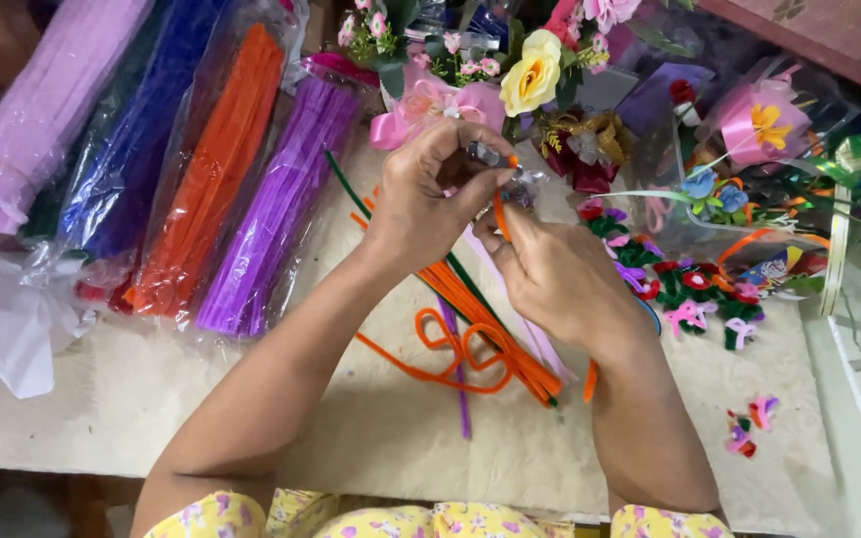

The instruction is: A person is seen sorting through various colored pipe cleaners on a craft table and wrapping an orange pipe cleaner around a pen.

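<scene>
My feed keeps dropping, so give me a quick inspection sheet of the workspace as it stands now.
Surface: cream fibrous mat on the table, bare at the near edge.
Job's things: orange pipe cleaner pinched between both hands; a small tool, kind unclear, in the left hand's fingers.
Clutter: loose orange pipe cleaners under the hands; bagged purple, orange and blue bundles on the left; small finished flowers on the right.
Hands: left hand and right hand both closed on the work.
Cables: nothing seen.
Surroundings: artificial bouquets, a yellow rose among them, along the far edge.
</scene>
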